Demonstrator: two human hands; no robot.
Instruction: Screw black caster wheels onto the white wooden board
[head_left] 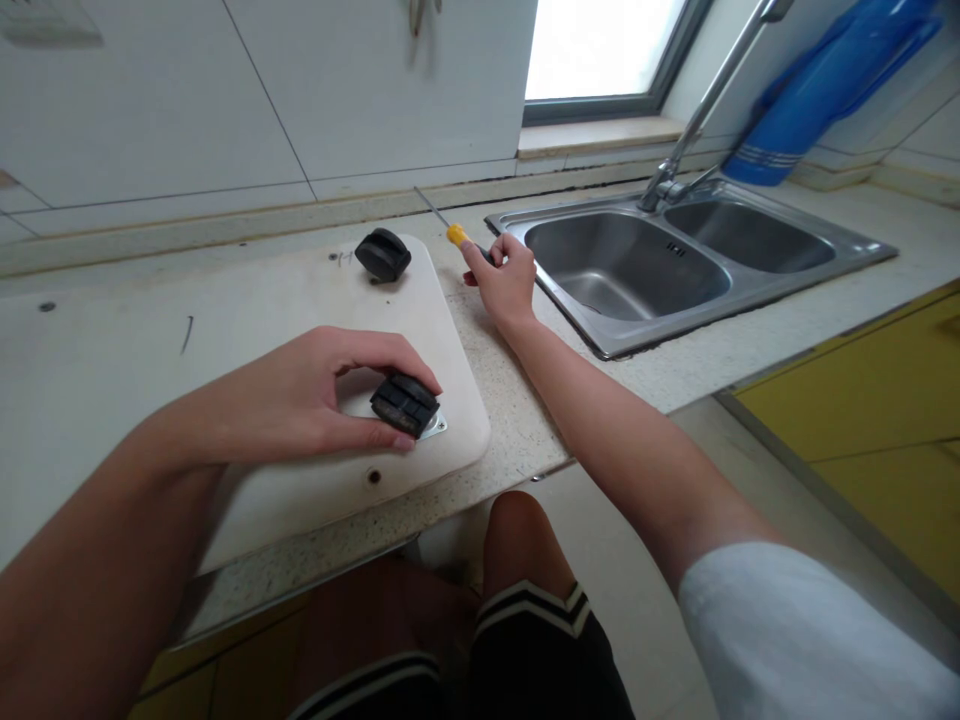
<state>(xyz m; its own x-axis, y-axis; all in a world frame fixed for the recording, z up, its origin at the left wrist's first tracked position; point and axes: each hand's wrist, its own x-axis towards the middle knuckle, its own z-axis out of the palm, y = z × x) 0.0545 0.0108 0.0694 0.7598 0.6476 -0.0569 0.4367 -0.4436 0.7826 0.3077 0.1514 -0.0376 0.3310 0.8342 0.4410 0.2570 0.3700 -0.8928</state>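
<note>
Sleeve: From my remote seat I see white cloth (810,630) filling the lower right corner of the frame, nearest the lens.
Shorts: Dark fabric with white stripes (551,660) sits at the bottom centre, below a bare knee (520,530).
Left hand: Left of centre, I have the left hand (319,395) grasping a black caster (405,405) between thumb and fingers.
Held caster: It sits near the middle of the frame, over the white board, a corner of its metal plate (436,428) showing at lower right; I cannot tell whether it is fastened.
Board: White, round-cornered and pen-marked, the panel (135,350) spans the left half of the frame, lying on a speckled counter (517,420).
Right hand: Just above centre, I have the right hand (506,280) closed around a screwdriver (455,234), yellow collar showing, shaft aimed toward the upper left.
Second caster: Another black wheel (382,255) rests on the board's far end, upper centre, apart from both hands.
Sink: Right of centre, a steel double basin (622,255) is set in the counter, its tap (667,185) behind.
Backdrop: A blue container (817,95) stands upper right; a bright window (592,45) and pale wall (187,110) close the top.
</note>
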